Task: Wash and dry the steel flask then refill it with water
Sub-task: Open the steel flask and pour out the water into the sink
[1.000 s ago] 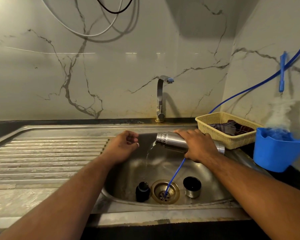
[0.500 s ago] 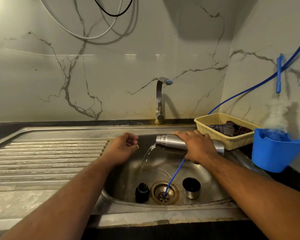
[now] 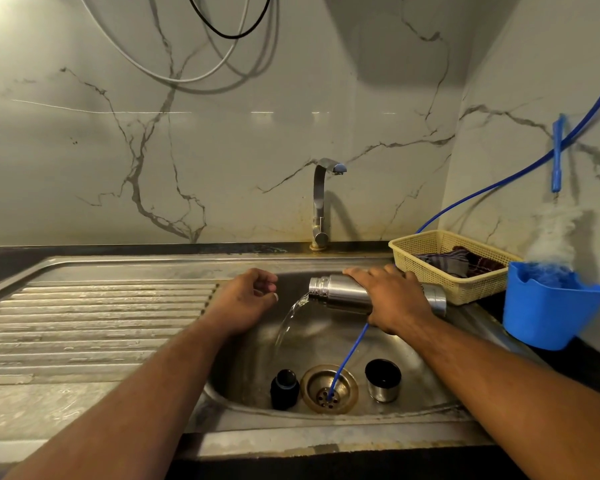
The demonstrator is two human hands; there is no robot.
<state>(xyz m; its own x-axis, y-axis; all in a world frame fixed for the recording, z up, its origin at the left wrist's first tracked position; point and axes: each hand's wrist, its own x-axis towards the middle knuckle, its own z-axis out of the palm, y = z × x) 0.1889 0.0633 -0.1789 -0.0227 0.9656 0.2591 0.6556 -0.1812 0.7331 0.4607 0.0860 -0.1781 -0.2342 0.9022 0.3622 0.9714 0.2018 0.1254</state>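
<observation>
My right hand grips the steel flask around its body and holds it almost level over the sink, its open threaded mouth pointing left. A stream of water arcs from the mouth down into the basin. My left hand hovers just left of the mouth with its fingers loosely curled and nothing in it. On the basin floor stand the black inner stopper and the steel cup lid, either side of the drain.
A thin blue tube runs from the right wall down into the drain. The tap stands behind the sink, not running. A yellow basket with cloths and a blue tub sit at the right. The ribbed drainboard lies left.
The stream from the flask's mouth has grown fuller and arcs further out. Both hands stay almost where they were.
</observation>
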